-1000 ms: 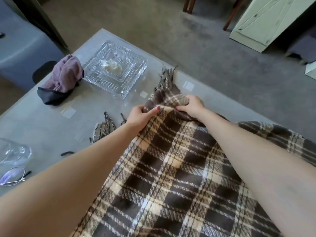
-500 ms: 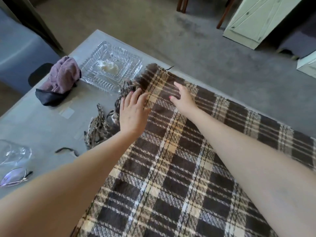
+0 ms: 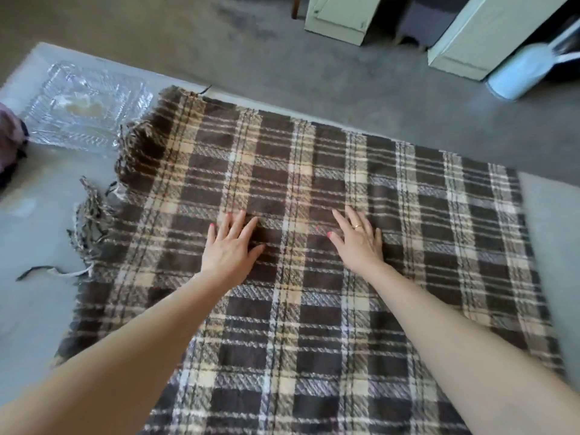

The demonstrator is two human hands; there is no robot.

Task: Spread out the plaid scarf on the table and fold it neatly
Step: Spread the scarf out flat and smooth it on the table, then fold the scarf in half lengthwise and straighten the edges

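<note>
A brown, cream and grey plaid scarf (image 3: pixel 314 171) lies spread flat over most of the grey table (image 3: pixel 28 302), its fringed end (image 3: pixel 91 221) bunched at the left. My left hand (image 3: pixel 230 249) rests palm down on the scarf near its middle, fingers apart. My right hand (image 3: pixel 357 238), with a ring on one finger, lies flat on the cloth a little to the right of it. Neither hand grips the fabric.
A square clear glass dish (image 3: pixel 84 105) stands at the table's far left, touching the scarf's fringe. A pink and dark cloth (image 3: pixel 9 136) shows at the left edge. Beyond the table is grey carpet, with pale cabinets (image 3: pixel 483 32) and a white bin (image 3: pixel 521 70) at the far right.
Both hands let go of the far fringed end, laid it flat and slid back along the scarf toward me. The view has swung to the right.
</note>
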